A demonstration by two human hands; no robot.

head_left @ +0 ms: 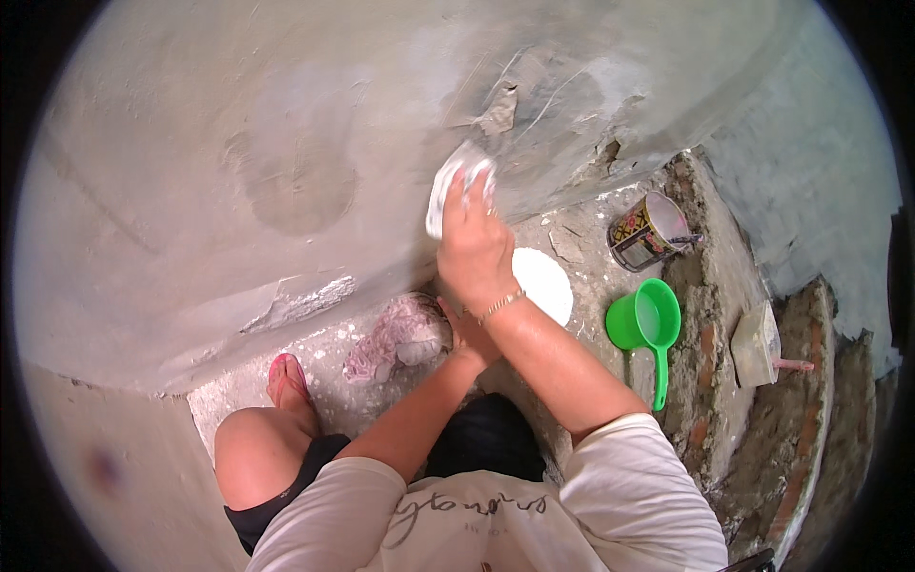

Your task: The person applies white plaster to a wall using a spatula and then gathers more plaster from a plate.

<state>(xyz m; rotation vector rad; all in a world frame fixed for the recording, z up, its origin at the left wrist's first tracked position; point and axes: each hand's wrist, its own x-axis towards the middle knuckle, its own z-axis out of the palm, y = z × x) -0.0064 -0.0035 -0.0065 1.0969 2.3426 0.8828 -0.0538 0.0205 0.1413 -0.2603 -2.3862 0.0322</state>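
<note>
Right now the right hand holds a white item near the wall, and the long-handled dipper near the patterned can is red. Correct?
Dipper colour's wrong: the head view shows the long-handled dipper near the patterned can is green. Rest stands.

Gap left of green dipper (pixel 627 320)

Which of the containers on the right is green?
The long-handled dipper, left of the off-white tub in the picture. Its bright green sets it apart from that tub and the dark, yellow-patterned can.
</note>
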